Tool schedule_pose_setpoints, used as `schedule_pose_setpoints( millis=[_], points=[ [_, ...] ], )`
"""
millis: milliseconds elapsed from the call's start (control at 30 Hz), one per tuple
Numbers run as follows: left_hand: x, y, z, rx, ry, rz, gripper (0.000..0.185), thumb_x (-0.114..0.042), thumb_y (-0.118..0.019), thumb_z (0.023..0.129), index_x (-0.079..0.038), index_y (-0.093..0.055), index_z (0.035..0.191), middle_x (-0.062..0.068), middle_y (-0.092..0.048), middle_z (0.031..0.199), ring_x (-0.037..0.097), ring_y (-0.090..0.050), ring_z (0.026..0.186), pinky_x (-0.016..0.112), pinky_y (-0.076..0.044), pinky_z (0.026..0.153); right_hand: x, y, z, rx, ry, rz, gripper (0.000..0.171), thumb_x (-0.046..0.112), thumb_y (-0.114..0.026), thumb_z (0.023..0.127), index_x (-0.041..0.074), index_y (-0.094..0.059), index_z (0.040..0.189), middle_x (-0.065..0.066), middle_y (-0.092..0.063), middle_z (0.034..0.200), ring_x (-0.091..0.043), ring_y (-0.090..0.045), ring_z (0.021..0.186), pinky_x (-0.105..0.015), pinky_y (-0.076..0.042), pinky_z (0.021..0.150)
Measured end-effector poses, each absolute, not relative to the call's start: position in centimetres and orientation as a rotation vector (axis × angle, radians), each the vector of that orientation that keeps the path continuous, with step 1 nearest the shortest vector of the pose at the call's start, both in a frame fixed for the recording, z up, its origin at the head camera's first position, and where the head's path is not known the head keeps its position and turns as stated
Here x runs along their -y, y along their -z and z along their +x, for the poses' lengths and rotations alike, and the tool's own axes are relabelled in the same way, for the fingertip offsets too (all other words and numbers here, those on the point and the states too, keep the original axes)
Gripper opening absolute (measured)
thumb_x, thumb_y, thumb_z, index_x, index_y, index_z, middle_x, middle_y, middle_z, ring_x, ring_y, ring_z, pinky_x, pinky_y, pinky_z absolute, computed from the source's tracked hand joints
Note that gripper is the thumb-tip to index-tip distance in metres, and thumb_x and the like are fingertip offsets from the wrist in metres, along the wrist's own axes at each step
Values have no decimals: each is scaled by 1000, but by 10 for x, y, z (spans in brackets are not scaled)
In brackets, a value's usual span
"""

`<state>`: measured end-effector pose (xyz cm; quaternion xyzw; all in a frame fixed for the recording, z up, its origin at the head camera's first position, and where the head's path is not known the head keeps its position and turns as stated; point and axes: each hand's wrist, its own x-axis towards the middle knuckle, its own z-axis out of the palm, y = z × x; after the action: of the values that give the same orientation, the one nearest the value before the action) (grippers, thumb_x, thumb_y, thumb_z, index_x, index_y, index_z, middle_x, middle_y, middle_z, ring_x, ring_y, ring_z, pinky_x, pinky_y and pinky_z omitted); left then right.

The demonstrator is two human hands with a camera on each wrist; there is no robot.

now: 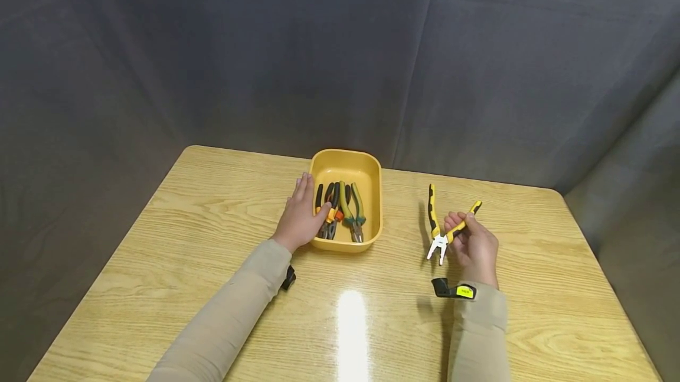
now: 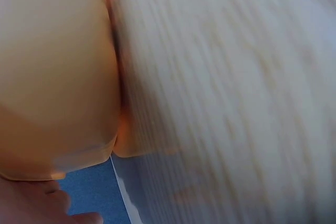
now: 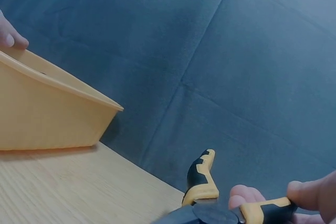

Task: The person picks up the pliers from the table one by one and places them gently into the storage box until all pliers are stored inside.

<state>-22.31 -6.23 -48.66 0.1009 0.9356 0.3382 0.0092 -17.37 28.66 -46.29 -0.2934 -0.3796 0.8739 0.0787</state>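
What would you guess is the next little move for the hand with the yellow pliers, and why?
Probably the right hand carries the yellow pliers leftward over the yellow tray and sets them inside. Its grip pinches one handle with the handles spread open, other pliers already lie in the tray, and the left hand rests on the tray's side, as if steadying it.

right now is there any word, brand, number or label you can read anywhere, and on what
No text can be read.
Yellow patch on the black wrist-worn camera at the right hand: may bear print, too small and blurred to read.
Yellow-and-black pliers held by that hand: no legible brand.
Pliers in the yellow tray, whose rim the left hand rests on: no legible marks.
Both wrist views: no lettering.
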Motion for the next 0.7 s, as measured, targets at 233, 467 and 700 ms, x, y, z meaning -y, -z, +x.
schedule_pose_setpoints(
  millis=[233, 467, 700],
  points=[
    [62, 482, -222, -2923, -1036, 308, 80, -40, -47, 107, 0, -4, 162, 15, -1, 170, 33, -2, 156, 57, -14, 122, -282, 466, -176, 1212, -2561, -877, 29, 21, -50, 107, -4, -62, 117, -11, -75, 89, -18, -75, 86, -27, -58, 84],
    [62, 484, -223, -2923, -1036, 308, 80, -41, -46, 107, -1, -4, 162, 15, -2, 170, 33, -2, 156, 57, -13, 122, -276, 465, -177, 1222, -2540, -876, 28, 21, -51, 107, -3, -62, 117, -10, -75, 89, -17, -75, 87, -27, -58, 84],
    [62, 486, -222, -2917, -1059, 314, 80, -41, -46, 107, -1, -4, 162, 15, -2, 170, 31, 0, 156, 58, -13, 122, -268, 463, -176, 1200, -2572, -852, 32, 21, -49, 108, -5, -58, 125, -10, -74, 92, -18, -74, 89, -27, -57, 86]
  ],
)
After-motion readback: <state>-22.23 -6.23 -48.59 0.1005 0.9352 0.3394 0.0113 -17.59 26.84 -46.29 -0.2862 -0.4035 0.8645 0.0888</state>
